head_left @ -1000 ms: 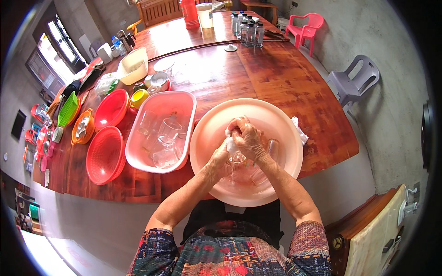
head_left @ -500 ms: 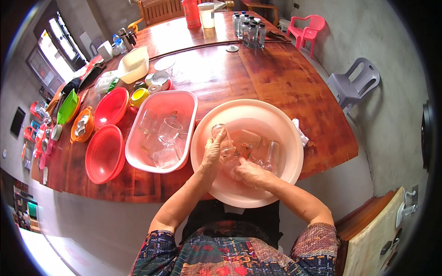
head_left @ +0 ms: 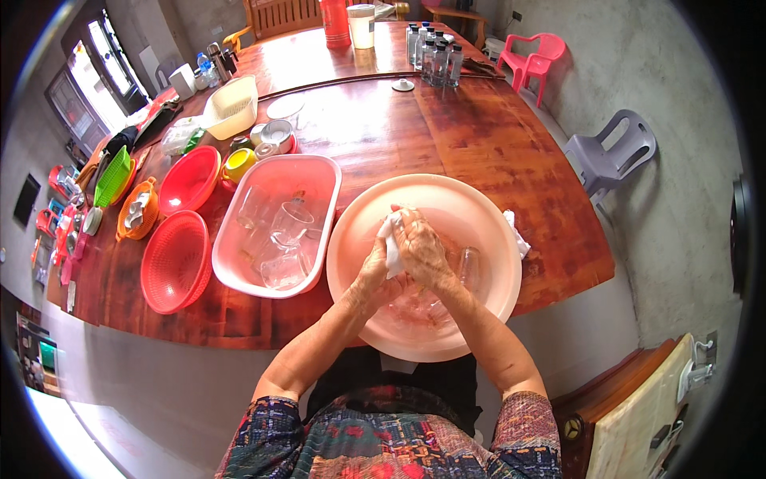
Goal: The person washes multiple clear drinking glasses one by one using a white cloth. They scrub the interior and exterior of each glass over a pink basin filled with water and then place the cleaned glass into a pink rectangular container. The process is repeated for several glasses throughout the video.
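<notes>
Washing up at the round pink basin (head_left: 487, 239) on the bench (head_left: 495, 144): left hand (head_left: 373, 271) and right hand (head_left: 421, 251) pressing together around a white cloth (head_left: 389, 249), apparently wiping a glass hidden between them. Probably calling next for rinsing and shifting into the rectangular pink tub (head_left: 319, 172) alongside.

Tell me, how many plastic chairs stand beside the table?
2: a pink chair at the table's far right corner, and a grey chair nearer, along the right side. A wooden seat behind the table isn't counted.
</notes>
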`<move>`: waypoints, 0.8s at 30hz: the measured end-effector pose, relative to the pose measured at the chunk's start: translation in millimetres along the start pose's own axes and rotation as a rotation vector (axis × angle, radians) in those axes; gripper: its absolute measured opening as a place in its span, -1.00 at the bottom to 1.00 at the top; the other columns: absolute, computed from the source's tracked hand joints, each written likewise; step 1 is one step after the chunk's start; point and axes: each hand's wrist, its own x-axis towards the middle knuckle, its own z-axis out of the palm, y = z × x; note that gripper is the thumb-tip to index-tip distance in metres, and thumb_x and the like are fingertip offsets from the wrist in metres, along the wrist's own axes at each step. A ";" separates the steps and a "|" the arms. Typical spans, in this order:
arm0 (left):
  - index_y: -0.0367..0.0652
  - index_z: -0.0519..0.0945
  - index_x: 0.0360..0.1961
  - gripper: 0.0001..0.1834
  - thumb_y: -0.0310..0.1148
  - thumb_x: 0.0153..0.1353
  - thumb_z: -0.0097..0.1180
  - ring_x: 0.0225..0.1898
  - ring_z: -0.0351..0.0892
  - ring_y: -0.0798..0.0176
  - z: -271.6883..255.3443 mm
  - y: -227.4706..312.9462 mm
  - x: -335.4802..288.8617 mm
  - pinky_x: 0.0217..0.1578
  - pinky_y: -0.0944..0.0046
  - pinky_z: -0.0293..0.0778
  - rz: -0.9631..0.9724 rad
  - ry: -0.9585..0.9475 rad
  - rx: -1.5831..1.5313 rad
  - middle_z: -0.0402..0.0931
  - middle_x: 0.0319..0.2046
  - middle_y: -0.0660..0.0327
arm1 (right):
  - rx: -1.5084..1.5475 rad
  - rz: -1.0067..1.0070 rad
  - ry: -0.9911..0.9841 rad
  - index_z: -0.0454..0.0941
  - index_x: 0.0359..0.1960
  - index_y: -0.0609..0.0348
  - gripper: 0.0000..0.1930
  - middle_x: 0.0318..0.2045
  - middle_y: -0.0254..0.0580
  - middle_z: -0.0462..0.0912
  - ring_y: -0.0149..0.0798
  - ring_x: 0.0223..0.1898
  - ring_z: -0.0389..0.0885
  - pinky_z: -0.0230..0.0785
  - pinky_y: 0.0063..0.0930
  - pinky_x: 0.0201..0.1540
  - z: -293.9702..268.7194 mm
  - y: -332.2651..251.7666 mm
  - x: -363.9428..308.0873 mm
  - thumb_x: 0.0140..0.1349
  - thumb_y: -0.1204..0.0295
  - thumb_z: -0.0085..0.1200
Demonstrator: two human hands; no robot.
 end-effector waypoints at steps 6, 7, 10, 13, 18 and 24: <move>0.01 0.34 0.01 -0.53 -0.09 0.15 0.18 -0.25 0.53 0.33 23.4 3.8 -17.1 -0.43 0.33 0.51 0.182 0.104 0.324 0.49 -0.25 0.30 | -0.335 0.100 -0.045 0.45 -0.12 0.19 -0.74 -0.30 0.18 0.57 0.17 -0.23 0.55 0.41 -0.10 -0.18 -14.4 34.4 -4.8 0.23 0.32 -0.10; -0.01 0.34 -0.01 -0.54 -0.12 0.14 0.19 -0.26 0.52 0.34 22.3 2.8 -15.4 -0.41 0.36 0.50 0.226 0.164 0.416 0.48 -0.24 0.28 | -0.295 0.151 -0.140 0.45 -0.15 0.19 -0.74 -0.33 0.18 0.58 0.19 -0.26 0.55 0.43 -0.08 -0.20 -14.7 39.2 -13.4 0.21 0.32 -0.09; -0.06 0.33 -0.04 -0.52 -0.33 0.05 0.29 -0.27 0.49 0.38 11.8 -1.2 -9.1 -0.30 0.40 0.45 0.299 0.258 0.574 0.46 -0.22 0.23 | -0.322 0.219 -0.386 0.45 -0.19 0.19 -0.76 -0.40 0.17 0.60 0.22 -0.33 0.57 0.45 -0.01 -0.26 -7.9 49.9 -36.9 0.17 0.32 -0.06; 0.00 0.38 -0.07 -0.51 -0.41 -0.01 0.34 -0.27 0.50 0.43 12.4 -5.5 -8.6 -0.33 0.34 0.44 0.429 0.228 0.509 0.47 -0.28 0.36 | -0.469 0.114 -0.450 0.40 -0.24 0.25 -0.79 -0.36 0.19 0.55 0.19 -0.33 0.60 0.50 -0.02 -0.31 -2.3 44.7 -45.8 0.17 0.38 -0.10; -0.10 0.31 0.00 -0.41 -0.57 -0.05 0.32 -0.27 0.53 0.38 8.0 -1.1 -5.5 -0.35 0.43 0.48 0.464 0.296 0.478 0.47 -0.22 0.22 | -0.605 -0.292 -0.479 0.38 -0.11 0.37 -0.65 -0.22 0.14 0.43 0.08 -0.31 0.57 0.52 -0.12 -0.29 20.0 51.7 -84.0 0.13 0.37 -0.06; -0.10 0.31 0.04 -0.32 -0.65 -0.14 0.32 -0.23 0.54 0.34 -3.3 -2.8 -2.8 -0.34 0.39 0.51 0.460 0.193 0.542 0.49 -0.17 0.19 | -0.025 0.005 -0.654 0.54 -0.30 0.22 -0.85 -0.43 -0.01 0.57 -0.11 -0.27 0.60 0.44 -0.22 -0.24 -35.1 42.3 -48.0 0.10 0.50 0.00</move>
